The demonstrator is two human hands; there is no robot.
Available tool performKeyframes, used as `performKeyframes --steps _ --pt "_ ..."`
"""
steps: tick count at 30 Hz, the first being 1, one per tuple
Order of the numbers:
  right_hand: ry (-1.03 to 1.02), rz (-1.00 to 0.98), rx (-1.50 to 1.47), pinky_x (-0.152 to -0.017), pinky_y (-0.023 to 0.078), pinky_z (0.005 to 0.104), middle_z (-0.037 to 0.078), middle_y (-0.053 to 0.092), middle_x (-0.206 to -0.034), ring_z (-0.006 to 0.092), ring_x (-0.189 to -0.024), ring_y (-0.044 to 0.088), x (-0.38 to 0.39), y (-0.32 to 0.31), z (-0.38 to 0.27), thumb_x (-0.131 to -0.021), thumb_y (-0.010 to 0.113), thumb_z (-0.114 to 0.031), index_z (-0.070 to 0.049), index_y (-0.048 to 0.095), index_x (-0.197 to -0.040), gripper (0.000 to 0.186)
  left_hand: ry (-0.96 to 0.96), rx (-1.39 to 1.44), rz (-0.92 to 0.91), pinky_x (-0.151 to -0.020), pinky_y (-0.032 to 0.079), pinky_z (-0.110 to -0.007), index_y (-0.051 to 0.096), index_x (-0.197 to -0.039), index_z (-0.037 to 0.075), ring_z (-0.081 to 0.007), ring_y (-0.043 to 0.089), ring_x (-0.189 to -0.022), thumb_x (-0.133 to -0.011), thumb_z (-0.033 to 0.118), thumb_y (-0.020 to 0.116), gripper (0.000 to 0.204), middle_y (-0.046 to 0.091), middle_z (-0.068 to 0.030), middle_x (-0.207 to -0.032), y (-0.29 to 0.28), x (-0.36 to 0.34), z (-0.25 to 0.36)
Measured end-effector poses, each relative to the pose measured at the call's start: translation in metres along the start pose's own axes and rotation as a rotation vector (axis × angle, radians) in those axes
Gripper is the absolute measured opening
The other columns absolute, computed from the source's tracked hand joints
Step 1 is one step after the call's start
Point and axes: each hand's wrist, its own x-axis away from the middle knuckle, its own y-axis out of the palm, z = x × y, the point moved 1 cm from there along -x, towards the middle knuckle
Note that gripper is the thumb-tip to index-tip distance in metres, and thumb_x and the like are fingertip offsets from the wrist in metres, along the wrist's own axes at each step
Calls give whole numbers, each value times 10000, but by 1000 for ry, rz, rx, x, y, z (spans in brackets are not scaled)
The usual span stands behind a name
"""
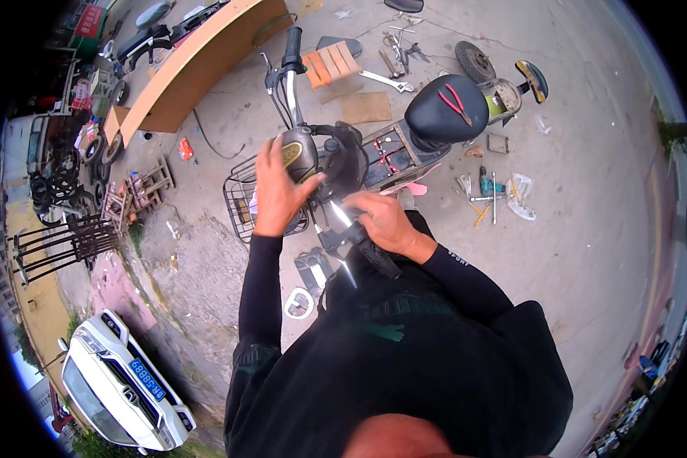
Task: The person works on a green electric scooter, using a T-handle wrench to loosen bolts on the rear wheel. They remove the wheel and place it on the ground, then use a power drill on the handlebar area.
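An electric scooter stands in front of me, its handlebar (292, 99) turned, with a black grip at each end. My left hand (277, 191) is open beside the dark grey headlight housing (298, 153), fingers stretched out and thumb apart. Whether its palm touches the housing I cannot tell. My right hand (393, 224) is closed, thumb and fingertips drawn together over the bright handlebar tube near the black right grip (379, 258). What sits between those fingertips is hidden. A wire basket (239, 202) hangs at the scooter's front, partly behind my left hand.
Red-handled pliers (455, 101) lie on the black seat (444, 114). An adjustable wrench (387, 81) lies beyond the scooter, by a slatted wooden stool (330, 64). A green drill (490, 183) and several tools are on the ground to the right. A white car (122, 382) stands at left.
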Motion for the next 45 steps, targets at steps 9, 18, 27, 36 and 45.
performKeyframes --steps 9,18,27,36,45 --pt "99 -92 156 -895 474 447 170 621 -1095 360 -1058 584 14 10 -26 -859 639 -319 -48 500 -1334 564 31 -103 -62 -1053 377 -467 423 -1356 -11 -414 472 -1221 -613 236 802 870 502 -263 -1282 36 -31 -6" --pt "-19 -39 284 -778 500 423 138 613 -929 311 -909 586 22 25 -6 -833 673 -419 -85 467 -1391 682 -130 203 -119 -1084 351 -416 383 -1405 -63 -361 461 -1266 -684 296 838 925 443 -261 -1376 33 -17 -41" --pt "-51 47 283 -707 476 400 104 594 -837 284 -843 572 29 20 -1 -809 674 -395 -47 502 -1358 672 -325 409 -223 -1077 349 -374 386 -1429 0 -291 463 -1252 -824 287 737 756 467 -199 -1359 38 -29 -33" --pt "-113 -25 -13 -897 455 470 232 543 -1183 379 -1098 540 36 -18 23 -803 703 -375 27 409 -1357 745 -444 509 -175 -1092 324 -341 299 -1486 -3 -241 445 -1272 -924 300 659 734 444 -178 -1410 40 -12 -33" --pt "813 -184 1 -867 484 504 244 636 -1119 398 -1042 611 213 -176 293 -890 604 -415 -27 625 -1134 459 2 -483 35 -1072 361 -459 534 -1284 -50 -413 424 -1302 -913 279 658 511 437 -259 -1408 111 -31 137"
